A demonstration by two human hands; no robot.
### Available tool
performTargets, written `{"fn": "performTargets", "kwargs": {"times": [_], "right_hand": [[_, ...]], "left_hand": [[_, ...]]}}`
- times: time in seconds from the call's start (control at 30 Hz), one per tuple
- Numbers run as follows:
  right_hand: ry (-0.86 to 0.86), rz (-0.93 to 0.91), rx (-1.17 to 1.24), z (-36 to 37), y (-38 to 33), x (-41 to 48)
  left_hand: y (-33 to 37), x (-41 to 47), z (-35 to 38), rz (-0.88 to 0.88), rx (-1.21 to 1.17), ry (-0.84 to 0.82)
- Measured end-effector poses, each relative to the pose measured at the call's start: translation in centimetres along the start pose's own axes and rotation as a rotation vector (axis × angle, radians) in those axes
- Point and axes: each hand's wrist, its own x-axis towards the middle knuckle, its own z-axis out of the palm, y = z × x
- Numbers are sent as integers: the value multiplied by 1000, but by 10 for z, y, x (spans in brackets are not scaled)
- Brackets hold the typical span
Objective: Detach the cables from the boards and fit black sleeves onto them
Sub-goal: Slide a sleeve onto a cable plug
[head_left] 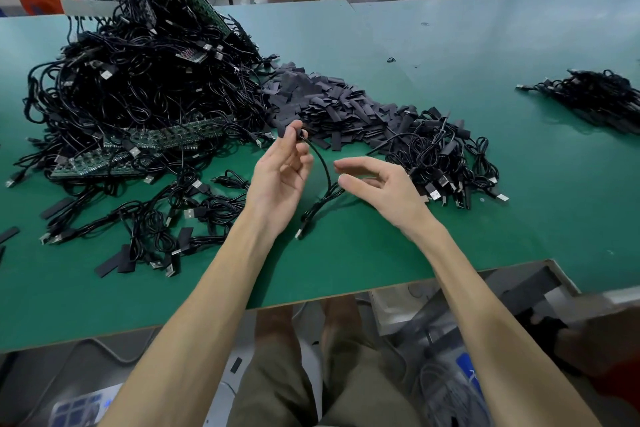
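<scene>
1. We see the left hand point(280, 170) pinching the upper end of a thin black cable point(325, 170) over the green table point(381, 253).
2. The right hand point(377, 184), beside it, has fingers loosely spread.
3. Flat black sleeves point(329, 104) lie heaped behind.

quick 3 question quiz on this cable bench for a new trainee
1. True or false: the circuit boards lie right of the heap of black sleeves.
2. Which hand pinches the upper end of the raised cable? A) left B) right
3. Fill in: the table top is ___.

Key: 1 false, the boards lie left of the sleeves; 2 A, the left hand; 3 green.
</scene>
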Motion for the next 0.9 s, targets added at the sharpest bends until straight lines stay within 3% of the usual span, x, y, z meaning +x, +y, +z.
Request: {"fn": "performTargets", "kwargs": {"times": [0.2, 0.4, 0.53, 0.67, 0.9], "right_hand": [[-110, 24, -107, 4, 4, 0], [-80, 13, -102, 3, 3, 0], [90, 40, 57, 1, -2, -1], [267, 31, 53, 1, -4, -1], [341, -2, 51, 0, -4, -1]], "left_hand": [[-6, -1, 3, -11, 265, -60], [-13, -6, 8, -65, 457, -139], [-14, -6, 5, -24, 695, -116], [-23, -10, 8, 21, 1031, -279], [-25, -12, 9, 31, 1152, -345]]}}
